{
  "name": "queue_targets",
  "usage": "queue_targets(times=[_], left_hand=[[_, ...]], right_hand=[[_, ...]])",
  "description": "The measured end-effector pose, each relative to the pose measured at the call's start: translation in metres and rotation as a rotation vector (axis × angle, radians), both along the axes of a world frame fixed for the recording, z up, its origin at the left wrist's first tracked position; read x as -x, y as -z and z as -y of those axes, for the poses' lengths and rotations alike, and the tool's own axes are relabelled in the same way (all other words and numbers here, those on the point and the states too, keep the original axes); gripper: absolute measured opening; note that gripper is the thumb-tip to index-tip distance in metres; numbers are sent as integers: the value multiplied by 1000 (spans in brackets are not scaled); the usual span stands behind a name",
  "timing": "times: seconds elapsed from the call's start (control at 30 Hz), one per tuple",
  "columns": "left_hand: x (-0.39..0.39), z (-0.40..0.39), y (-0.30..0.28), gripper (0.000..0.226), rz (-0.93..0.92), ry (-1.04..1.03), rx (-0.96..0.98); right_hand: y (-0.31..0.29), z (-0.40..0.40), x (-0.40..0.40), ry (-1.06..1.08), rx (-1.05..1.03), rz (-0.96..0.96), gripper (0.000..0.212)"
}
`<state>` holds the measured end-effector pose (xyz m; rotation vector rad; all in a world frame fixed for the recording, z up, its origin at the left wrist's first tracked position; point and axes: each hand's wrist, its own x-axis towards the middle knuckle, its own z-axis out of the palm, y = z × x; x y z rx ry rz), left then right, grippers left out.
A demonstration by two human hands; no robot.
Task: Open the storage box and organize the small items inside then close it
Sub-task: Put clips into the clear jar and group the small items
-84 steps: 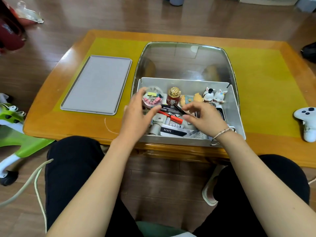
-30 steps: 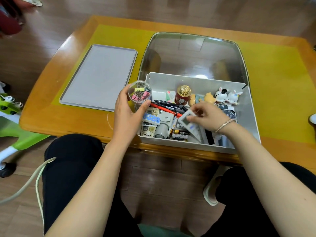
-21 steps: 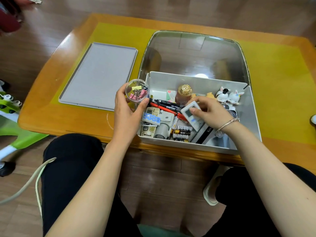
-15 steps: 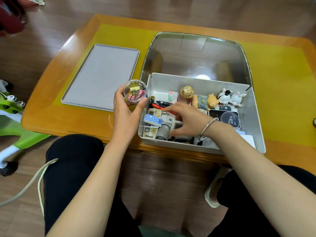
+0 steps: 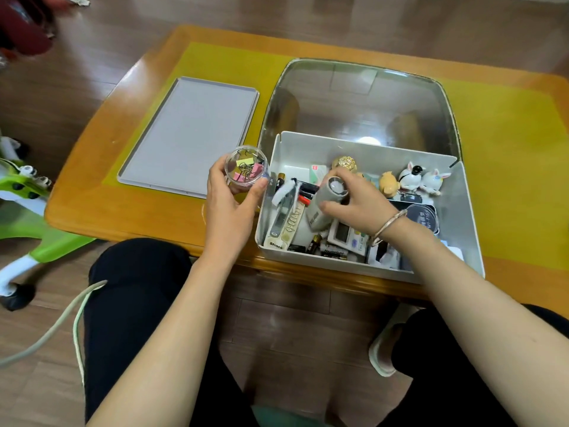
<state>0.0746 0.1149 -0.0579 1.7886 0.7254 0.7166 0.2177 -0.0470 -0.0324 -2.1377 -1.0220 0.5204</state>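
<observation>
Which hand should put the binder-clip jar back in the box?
Left. The left hand already grips the binder-clip jar beside the storage box; the right hand is busy gripping a grey cylinder.

The right hand (image 5: 360, 204) hides box items; battery labels (image 5: 334, 252) unreadable.

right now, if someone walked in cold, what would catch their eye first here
Probably the open grey storage box at the near edge of the wooden table, crammed with batteries, pens and little animal figurines along its far wall. Next, the hands: the left hand holds a clear round tub of binder clips just outside the box's left wall, while the right hand grips a grey cylinder inside it.
</observation>
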Motion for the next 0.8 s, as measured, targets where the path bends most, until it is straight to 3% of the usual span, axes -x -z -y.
queue_targets(times=[0.1, 0.17, 0.27, 0.37, 0.57, 0.8], left_hand=[[0, 1, 0, 63, -14, 3, 11], [-1, 2, 0, 63, -17, 6, 17], [-3, 4, -1, 63, -7, 13, 26], [-4, 5, -1, 63, 2, 20, 36], [-5, 4, 0, 63, 11, 29, 55], [-5, 6, -1, 64, 21, 35, 30]], right_hand=[[-4, 5, -4, 57, -3, 49, 18], [-6, 4, -4, 57, -24, -15, 11], [-6, 0, 1, -60, 99, -67, 13], [2, -12, 4, -63, 184, 87, 11], [28, -51, 4, 10, 361, 264, 29], [34, -66, 0, 51, 419, 277, 26]])
